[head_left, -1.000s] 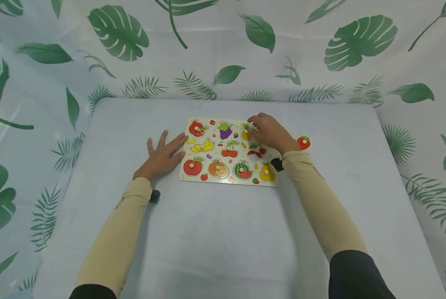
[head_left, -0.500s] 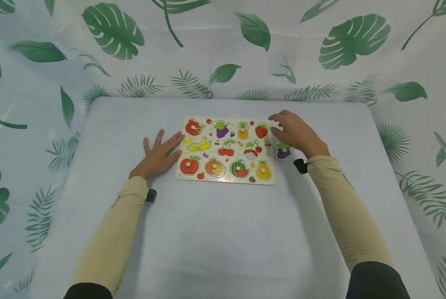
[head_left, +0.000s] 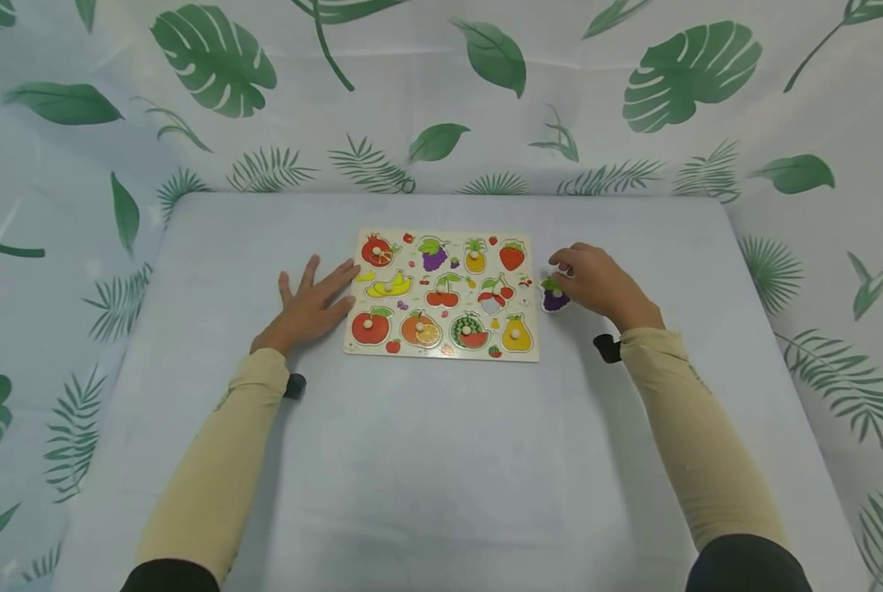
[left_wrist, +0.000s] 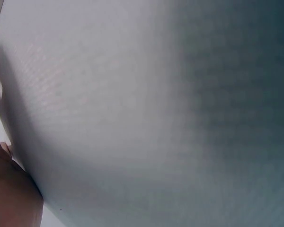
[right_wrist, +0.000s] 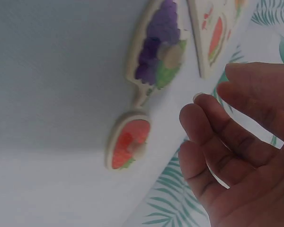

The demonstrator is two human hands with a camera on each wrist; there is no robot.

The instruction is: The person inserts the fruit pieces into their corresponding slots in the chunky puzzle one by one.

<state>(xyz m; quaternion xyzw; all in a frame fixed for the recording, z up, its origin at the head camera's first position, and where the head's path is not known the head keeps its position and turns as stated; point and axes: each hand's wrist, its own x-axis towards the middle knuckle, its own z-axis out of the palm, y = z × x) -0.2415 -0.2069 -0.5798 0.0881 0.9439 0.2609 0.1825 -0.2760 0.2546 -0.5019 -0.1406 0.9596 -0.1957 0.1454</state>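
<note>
A wooden knob puzzle board (head_left: 452, 351) with fruit pictures lies on the table. My left hand (head_left: 304, 308) rests on the table with spread fingers, its fingertips at the board's left edge; part of it shows at the lower left of the left wrist view (left_wrist: 12, 194). Beside the board's right edge lies a loose grape puzzle piece (head_left: 556, 298) with a knob. My right hand (head_left: 600, 279) hovers over that piece, fingers loosely bent and holding nothing in the right wrist view. A loose strawberry puzzle piece (right_wrist: 130, 144) lies near the grape piece; the right hand hides it in the head view.
The table (head_left: 412, 460) has a pale cloth cover. Behind it hangs a white curtain (head_left: 515, 123) printed with green leaves. A small black wrist camera (head_left: 607, 349) sits at the right sleeve, another black one (head_left: 295, 386) at the left.
My right hand has moved right, off the board's upper right part, then down toward the grape piece. The strawberry picture on the board is uncovered. My left hand stays at the board's edge.
</note>
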